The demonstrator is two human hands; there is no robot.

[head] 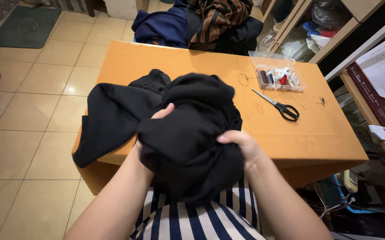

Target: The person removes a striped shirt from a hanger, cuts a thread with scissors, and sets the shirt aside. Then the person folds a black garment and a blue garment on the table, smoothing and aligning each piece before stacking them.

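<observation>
A black garment (pixel 188 129) is bunched up in front of me, part of it spread over the left side of the orange table (pixel 317 133). My left hand (pixel 160 116) grips the bunched fabric from the left, mostly buried in its folds. My right hand (pixel 242 146) holds the fabric from the right, fingers curled into the cloth. Both hands lift the bundle slightly above the table's near edge.
Black-handled scissors (pixel 277 106) lie on the table to the right. A clear plastic box (pixel 277 73) of thread spools and sewing bits stands at the far right. Loose thread lies near it. Piled clothes (pixel 201 22) sit behind the table. Shelves stand to the right.
</observation>
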